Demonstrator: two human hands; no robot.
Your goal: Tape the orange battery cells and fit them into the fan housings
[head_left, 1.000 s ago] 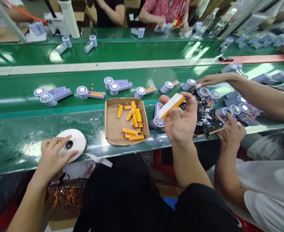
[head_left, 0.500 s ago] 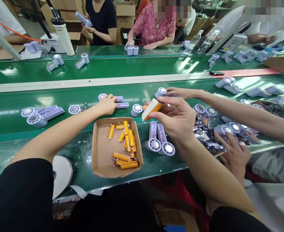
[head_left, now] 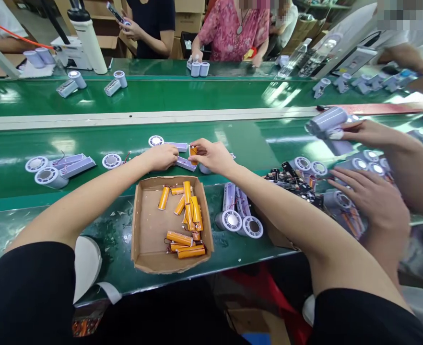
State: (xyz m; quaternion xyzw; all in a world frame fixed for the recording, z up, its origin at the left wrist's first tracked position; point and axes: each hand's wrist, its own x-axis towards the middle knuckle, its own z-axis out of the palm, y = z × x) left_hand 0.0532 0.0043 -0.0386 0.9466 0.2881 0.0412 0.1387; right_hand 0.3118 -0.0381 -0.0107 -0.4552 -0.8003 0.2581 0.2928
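Observation:
My left hand (head_left: 162, 157) is closed on a lavender plastic fan housing (head_left: 186, 164) lying on the green belt. A second housing's round head (head_left: 156, 141) and open handle lie just behind those fingers. In my right hand (head_left: 214, 156), an orange-wrapped battery (head_left: 193, 153) is pinched at the end of these handles; whether it touches them I cannot tell. Below my hands stands a shallow cardboard box (head_left: 148, 230) holding several orange batteries (head_left: 180, 238) with thin wires. Another round head (head_left: 205, 168) is mostly covered by my right hand.
Two fan housings (head_left: 232, 220) lie right of the box, others (head_left: 51, 176) on the left. A white tape roll (head_left: 86, 263) is near my left arm. At right, a co-worker's hands (head_left: 373, 191) handle housings beside black circuit boards (head_left: 294, 184). More people sit across the belt.
My right hand has moved left and away with the battery, reaching the housings by my left hand. The co-worker's far hand has drawn back to the right, lifting a housing.

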